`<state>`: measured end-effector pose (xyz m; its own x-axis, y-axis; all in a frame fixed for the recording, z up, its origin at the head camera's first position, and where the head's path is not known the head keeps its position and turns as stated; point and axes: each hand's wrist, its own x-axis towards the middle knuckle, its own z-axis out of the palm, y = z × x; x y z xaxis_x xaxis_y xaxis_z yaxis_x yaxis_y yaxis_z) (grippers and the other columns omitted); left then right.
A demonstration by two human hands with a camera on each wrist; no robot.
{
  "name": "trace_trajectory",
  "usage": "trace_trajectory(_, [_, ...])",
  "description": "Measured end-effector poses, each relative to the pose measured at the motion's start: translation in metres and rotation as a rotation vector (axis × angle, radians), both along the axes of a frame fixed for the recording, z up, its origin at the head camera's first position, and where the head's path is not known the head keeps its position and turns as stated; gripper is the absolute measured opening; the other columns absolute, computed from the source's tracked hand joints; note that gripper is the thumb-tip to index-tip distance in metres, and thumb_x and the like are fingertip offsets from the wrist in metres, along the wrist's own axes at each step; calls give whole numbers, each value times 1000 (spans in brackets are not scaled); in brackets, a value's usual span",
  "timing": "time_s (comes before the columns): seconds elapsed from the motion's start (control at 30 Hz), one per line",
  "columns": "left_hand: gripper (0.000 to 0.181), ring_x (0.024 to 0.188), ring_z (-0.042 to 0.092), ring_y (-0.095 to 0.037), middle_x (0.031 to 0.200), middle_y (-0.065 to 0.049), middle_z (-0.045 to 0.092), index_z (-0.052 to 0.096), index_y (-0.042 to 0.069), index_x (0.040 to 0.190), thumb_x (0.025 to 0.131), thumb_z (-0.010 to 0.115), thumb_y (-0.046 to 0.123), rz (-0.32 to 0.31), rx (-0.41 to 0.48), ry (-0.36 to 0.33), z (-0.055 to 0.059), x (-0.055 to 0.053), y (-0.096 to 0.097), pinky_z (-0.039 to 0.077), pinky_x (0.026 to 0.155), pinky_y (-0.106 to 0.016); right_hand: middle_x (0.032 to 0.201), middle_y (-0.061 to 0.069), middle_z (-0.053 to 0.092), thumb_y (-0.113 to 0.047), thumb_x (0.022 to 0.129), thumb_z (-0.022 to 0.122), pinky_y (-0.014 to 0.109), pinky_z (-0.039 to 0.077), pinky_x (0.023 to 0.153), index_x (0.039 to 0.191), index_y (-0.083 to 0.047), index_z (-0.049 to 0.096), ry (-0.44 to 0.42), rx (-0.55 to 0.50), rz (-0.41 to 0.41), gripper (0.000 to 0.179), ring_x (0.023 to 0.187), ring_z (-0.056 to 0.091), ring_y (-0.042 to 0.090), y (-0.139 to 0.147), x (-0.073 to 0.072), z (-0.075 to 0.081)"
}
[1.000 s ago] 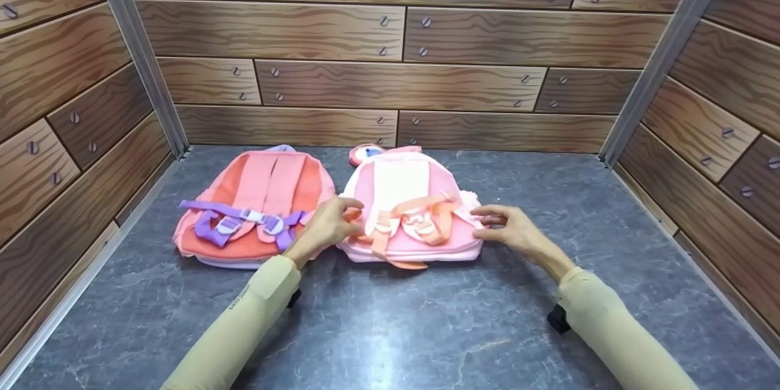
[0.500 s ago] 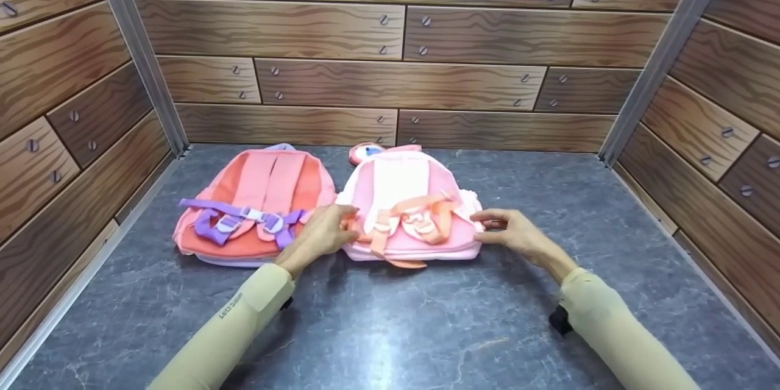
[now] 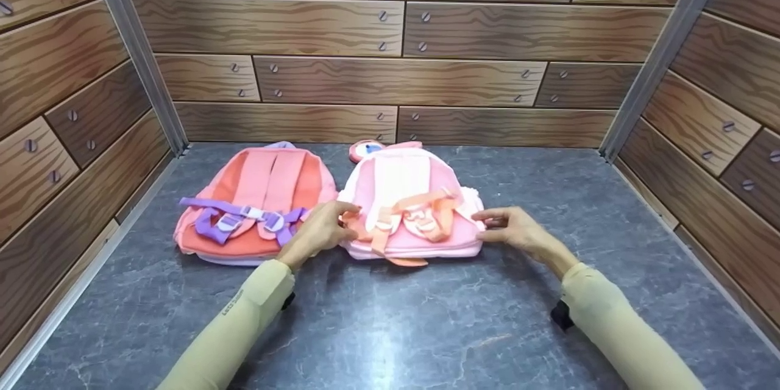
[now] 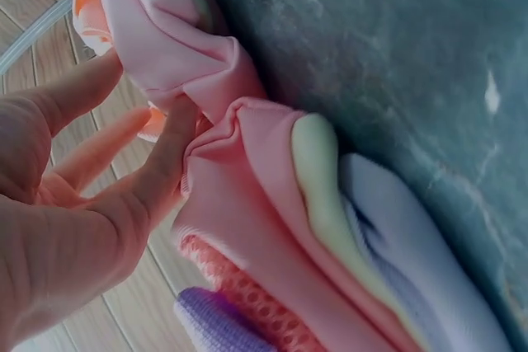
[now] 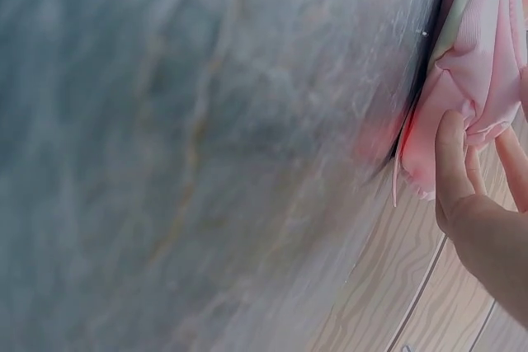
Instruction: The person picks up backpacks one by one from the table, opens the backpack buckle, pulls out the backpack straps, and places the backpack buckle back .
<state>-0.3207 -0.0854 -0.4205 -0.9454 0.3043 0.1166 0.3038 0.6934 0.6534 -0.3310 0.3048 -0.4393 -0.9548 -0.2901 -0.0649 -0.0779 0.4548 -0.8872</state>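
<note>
Two small children's backpacks lie side by side, strap side up. The pale pink backpack [image 3: 402,180] has orange straps [image 3: 436,222] bundled across its lower half. At its left edge, my left hand [image 3: 320,228] touches the fabric with extended fingers, reaching in where the bags meet. My right hand [image 3: 518,231] rests its thumb and fingers against the right edge, spread apart. The coral backpack [image 3: 271,177], left of the pink one, carries purple straps [image 3: 228,225] with pale buckles. Close up in the left wrist view, my fingertips press coral-pink cloth [image 4: 264,204]; the right wrist view shows pink side fabric [image 5: 470,80].
A dark grey marbled tabletop [image 3: 390,329] spreads in front of the bags. Wood-patterned panels [image 3: 390,79] enclose it at the back and both sides, with metal corner posts [image 3: 143,67]. A red ornament with an eye [image 3: 365,149] sticks out behind the pink backpack.
My left hand has shifted slightly down and left along the pink backpack's edge. My right hand stays nearly in place. Both bags lie almost as before.
</note>
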Motion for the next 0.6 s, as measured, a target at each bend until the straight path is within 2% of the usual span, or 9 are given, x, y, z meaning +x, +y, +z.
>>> trace_trajectory(0.1, [48,79,58,-17,122,-13,68,68,4,121,75,81,5,3,26,2,-3,-1,1,47,67,-26,125,24,62,-12,82,78,20,53,83,129,3,60,2,17,-2,52,108,60,22,1,0,0])
trace_trajectory(0.23, [45,85,59,-21,118,-12,69,71,4,116,73,83,6,6,38,7,-6,-3,3,48,70,-29,125,24,61,-12,81,78,20,53,83,129,3,60,-4,38,5,53,109,60,24,4,1,0])
trace_trajectory(0.4, [44,92,61,-24,112,-11,70,72,6,113,71,83,7,15,61,-7,-8,-5,7,49,73,-28,123,26,63,-12,80,80,19,53,81,127,5,61,38,103,15,53,107,62,27,9,1,4])
trace_trajectory(0.6, [45,66,58,-11,87,-13,72,71,6,115,72,84,7,11,117,-64,-10,-7,13,45,54,-20,121,26,64,-12,78,81,18,52,79,125,6,62,54,146,12,54,104,63,26,18,1,6])
